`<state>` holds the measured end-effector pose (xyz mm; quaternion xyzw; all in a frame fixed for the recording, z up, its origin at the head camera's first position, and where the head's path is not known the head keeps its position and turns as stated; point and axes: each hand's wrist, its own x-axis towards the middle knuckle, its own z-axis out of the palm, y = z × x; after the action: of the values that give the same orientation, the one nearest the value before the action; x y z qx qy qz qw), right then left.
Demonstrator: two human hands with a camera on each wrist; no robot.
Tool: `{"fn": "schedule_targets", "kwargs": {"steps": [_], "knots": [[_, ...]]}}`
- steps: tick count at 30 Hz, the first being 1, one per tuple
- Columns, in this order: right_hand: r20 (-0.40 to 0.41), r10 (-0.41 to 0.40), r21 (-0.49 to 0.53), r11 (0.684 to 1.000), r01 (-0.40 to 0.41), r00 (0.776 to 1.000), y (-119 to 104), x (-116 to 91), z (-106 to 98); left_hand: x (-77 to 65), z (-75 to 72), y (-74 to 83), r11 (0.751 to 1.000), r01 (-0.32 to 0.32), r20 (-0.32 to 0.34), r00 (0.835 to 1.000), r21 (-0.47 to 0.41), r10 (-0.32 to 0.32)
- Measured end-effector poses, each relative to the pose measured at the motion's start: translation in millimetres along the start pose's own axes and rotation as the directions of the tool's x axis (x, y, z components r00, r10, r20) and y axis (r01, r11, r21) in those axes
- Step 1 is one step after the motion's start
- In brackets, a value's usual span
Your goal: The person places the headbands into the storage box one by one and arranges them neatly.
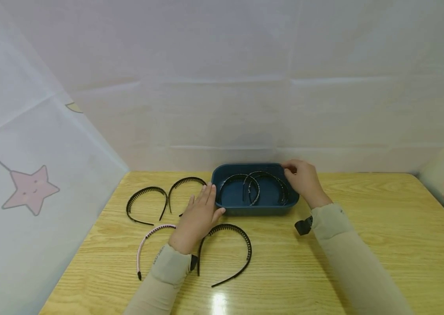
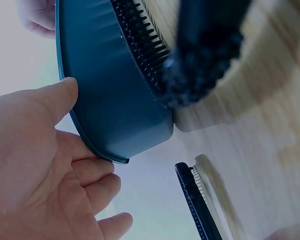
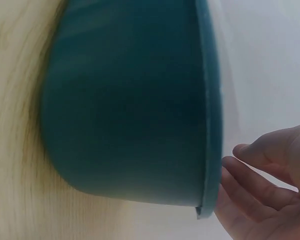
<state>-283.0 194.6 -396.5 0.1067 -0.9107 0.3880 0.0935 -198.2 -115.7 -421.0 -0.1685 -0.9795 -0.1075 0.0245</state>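
A dark blue plastic basin (image 1: 255,211) stands at the table's back edge, with two dark, speckled headbands (image 1: 259,188) inside it. My left hand (image 1: 200,214) touches its left end, the fingers extended and the thumb by the front rim. In the left wrist view the thumb and fingers of that hand (image 2: 45,165) meet the basin's rim (image 2: 85,142). At the back right corner is my right hand (image 1: 302,178); its fingertips (image 3: 227,172) touch the rim, with the thumb tip apart from it.
Two black toothed headbands (image 1: 147,189) (image 1: 186,179) lie left of the basin, one partly behind my left hand. A pink headband (image 1: 143,247) and another black one (image 1: 248,245) lie nearer the front. Pale cloth (image 1: 222,109) hangs behind the wooden table (image 1: 364,227).
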Motion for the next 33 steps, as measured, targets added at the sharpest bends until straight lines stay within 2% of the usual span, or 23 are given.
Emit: {"fn": "schedule_targets", "kwargs": {"steps": [7,13,19,26,29,33], "knots": [[-0.03,-0.028,0.031,0.999,0.029,0.999,-5,-14,-2,-0.4,-1.2,0.0,1.0,0.0,-0.002,1.0,-0.004,0.0],[-0.003,-0.019,0.063,0.998,0.019,1.0,-16,-29,-4,-1.0,-2.3,-0.1,1.0,-0.008,0.001,1.0,0.0,0.008],[0.06,-0.015,0.086,0.996,0.01,0.998,-27,-47,-3,-1.9,-3.8,0.0,1.0,-0.021,-0.005,1.0,-0.002,0.021],[0.119,-0.055,0.109,0.993,0.042,0.991,-39,-67,5,-2.0,-2.9,0.1,1.0,-0.025,-0.007,1.0,0.01,0.025],[0.183,-0.077,0.131,0.99,0.053,0.98,-42,-72,9,-1.6,-2.1,-0.1,1.0,-0.023,-0.005,1.0,0.01,0.023],[0.29,-0.108,0.155,0.986,0.064,0.951,-46,-77,16,-1.2,-2.0,-0.6,1.0,-0.018,-0.004,1.0,0.003,0.018]]}}
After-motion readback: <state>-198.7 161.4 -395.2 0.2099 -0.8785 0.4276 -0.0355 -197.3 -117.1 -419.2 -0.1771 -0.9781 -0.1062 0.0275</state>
